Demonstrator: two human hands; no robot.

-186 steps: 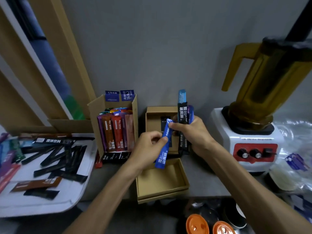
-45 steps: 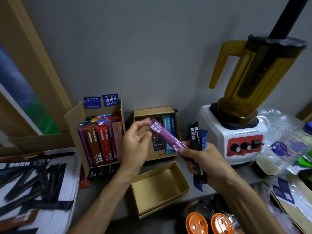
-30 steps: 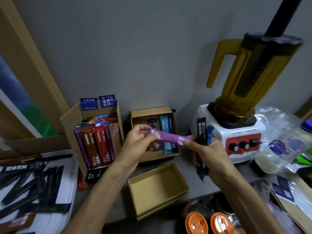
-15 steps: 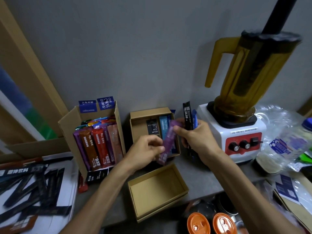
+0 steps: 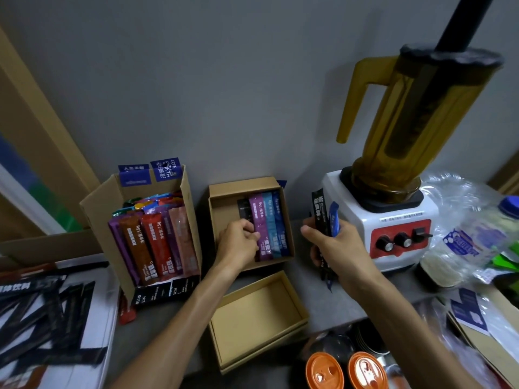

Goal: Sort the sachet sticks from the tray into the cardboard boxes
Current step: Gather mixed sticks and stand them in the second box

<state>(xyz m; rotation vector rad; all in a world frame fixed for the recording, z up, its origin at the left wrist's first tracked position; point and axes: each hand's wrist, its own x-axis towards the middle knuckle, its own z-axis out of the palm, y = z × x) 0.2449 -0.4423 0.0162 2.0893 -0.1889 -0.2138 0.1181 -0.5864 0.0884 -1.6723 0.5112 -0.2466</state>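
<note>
tray (image 5: pixel 111 290): cut by left and bottom edges | black stick (image 5: pixel 243 210): lower part behind left hand (image 5: pixel 238 245) | purple stick (image 5: pixel 259 228): grip unclear | sticks (image 5: pixel 318 211): middles hidden in right hand (image 5: pixel 339 254) | lids (image 5: pixel 324 372): cut at bottom | bags (image 5: pixel 466 357): blurred

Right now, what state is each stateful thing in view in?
Small brown cardboard box: open, partly filled.
Purple sachet stick: inside it, pinched by left hand.
Black and blue sachet sticks: gripped by right hand.
Shallow cardboard box: empty.
Tall cardboard box: open, packed with sticks.
</note>
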